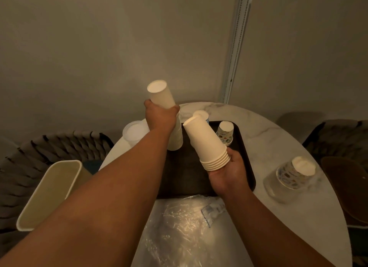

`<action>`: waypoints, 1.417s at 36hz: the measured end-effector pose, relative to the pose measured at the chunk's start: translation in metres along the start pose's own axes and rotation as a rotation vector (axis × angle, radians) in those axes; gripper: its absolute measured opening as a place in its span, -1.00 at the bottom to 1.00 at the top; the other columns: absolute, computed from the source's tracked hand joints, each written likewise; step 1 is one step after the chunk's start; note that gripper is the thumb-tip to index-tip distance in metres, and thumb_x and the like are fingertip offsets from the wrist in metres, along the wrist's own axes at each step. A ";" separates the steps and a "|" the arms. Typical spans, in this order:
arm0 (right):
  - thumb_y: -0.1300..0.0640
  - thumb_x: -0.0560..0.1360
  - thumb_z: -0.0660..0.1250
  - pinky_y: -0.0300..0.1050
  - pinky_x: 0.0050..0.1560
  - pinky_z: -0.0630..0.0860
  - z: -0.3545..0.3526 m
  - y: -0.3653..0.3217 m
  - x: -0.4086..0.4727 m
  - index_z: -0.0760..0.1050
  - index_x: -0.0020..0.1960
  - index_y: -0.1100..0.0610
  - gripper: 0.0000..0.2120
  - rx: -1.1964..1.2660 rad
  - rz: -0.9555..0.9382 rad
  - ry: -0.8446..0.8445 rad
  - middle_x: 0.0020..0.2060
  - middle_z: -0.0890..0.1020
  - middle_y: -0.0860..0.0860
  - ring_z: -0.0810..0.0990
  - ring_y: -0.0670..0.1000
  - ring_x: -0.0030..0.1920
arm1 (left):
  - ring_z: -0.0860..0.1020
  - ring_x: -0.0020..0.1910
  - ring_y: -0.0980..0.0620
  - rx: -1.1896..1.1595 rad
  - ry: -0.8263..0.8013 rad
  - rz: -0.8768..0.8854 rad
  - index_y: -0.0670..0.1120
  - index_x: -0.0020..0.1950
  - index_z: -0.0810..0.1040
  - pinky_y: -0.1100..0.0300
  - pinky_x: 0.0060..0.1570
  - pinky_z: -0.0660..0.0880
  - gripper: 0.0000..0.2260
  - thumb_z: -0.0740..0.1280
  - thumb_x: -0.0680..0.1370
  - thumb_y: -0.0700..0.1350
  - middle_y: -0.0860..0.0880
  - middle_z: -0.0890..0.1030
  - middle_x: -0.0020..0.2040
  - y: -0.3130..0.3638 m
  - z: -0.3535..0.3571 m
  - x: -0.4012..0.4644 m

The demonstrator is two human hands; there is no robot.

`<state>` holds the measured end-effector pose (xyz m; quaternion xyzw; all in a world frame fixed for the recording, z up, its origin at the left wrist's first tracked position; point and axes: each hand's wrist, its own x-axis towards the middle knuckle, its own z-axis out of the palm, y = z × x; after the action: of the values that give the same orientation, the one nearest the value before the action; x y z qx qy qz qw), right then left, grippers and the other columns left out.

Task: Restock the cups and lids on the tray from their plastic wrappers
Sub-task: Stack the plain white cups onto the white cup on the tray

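My left hand (160,116) grips a tall upside-down stack of plain cream paper cups (161,95) whose lower end stands at the back left of the dark tray (247,167). My right hand (229,171) holds a shorter stack of several nested cream cups (207,141) by the rims, bottom up and tilted left, above the tray. A small patterned cup (225,133) stands inverted at the tray's back right. Another cup bottom (201,114) shows behind the right stack. An empty clear plastic wrapper (179,231) lies on the table in front of the tray.
A stack of white lids (133,133) sits left of the tray on the round marble table (268,131). Patterned cups in clear wrap (294,173) lie at the right. A cream bin (49,193) stands at the left; woven chairs (59,145) surround the table.
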<state>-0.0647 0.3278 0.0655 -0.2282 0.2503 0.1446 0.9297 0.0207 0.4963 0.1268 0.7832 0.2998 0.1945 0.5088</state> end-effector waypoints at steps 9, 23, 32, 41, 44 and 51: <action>0.10 0.62 0.11 0.08 0.32 0.44 -0.007 -0.009 0.006 0.44 0.37 0.24 -0.61 -0.028 -0.032 -0.026 0.26 0.58 0.20 0.53 0.20 0.30 | 0.45 0.33 -0.21 0.084 -0.070 -0.099 -0.15 0.38 0.27 -0.12 0.29 0.43 -0.28 0.59 0.37 -0.06 -0.16 0.47 0.35 -0.016 0.015 0.001; 0.08 0.65 0.13 -0.03 -0.05 0.66 0.011 -0.007 0.000 0.42 0.40 0.22 -0.62 0.041 -0.007 -0.040 0.25 0.60 0.18 0.62 0.13 0.17 | 0.44 0.34 -0.13 -0.029 -0.090 -0.100 -0.14 0.48 0.24 -0.01 0.26 0.43 -0.39 0.41 0.53 0.02 -0.11 0.44 0.40 -0.015 -0.003 -0.039; 0.10 0.59 0.19 0.09 0.34 0.43 0.020 0.003 -0.019 0.35 0.43 0.25 -0.55 -0.053 0.014 -0.190 0.28 0.56 0.24 0.53 0.19 0.31 | 0.56 0.17 0.10 -0.453 -0.331 -0.075 -0.01 0.51 0.20 0.01 0.23 0.52 -0.08 0.57 0.27 0.19 0.01 0.49 0.34 -0.017 -0.016 -0.092; 0.29 0.63 0.17 0.02 0.21 0.54 0.023 0.029 -0.032 0.46 0.30 0.21 -0.73 -0.251 -0.062 -0.215 0.15 0.63 0.20 0.66 0.08 0.09 | 0.60 0.11 -0.02 -0.376 -0.293 -0.154 -0.02 0.33 0.34 -0.14 0.11 0.58 -0.17 0.58 0.14 0.11 -0.02 0.58 0.16 -0.039 -0.015 -0.098; 0.29 0.63 0.17 -0.07 0.10 0.59 0.026 0.032 -0.033 0.50 0.19 0.14 -0.80 -0.336 -0.133 -0.207 0.05 0.66 0.12 0.68 0.00 0.00 | 0.62 0.07 -0.04 -0.410 -0.248 -0.193 -0.04 0.29 0.36 -0.14 0.09 0.59 -0.27 0.60 0.22 0.02 -0.04 0.59 0.12 -0.039 -0.013 -0.099; 0.29 0.61 0.23 0.00 0.20 0.56 0.023 0.037 -0.035 0.54 0.13 0.01 -0.77 -0.608 -0.360 -0.157 0.07 0.67 0.05 0.66 0.03 0.11 | 0.63 0.00 -0.05 -0.529 -0.128 -0.268 -0.11 0.27 0.35 -0.13 0.05 0.61 -0.32 0.60 0.27 -0.01 -0.09 0.59 0.08 -0.026 -0.007 -0.091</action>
<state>-0.0992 0.3655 0.0890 -0.5230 0.0795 0.0637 0.8462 -0.0589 0.4482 0.1056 0.5875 0.3068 0.1471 0.7342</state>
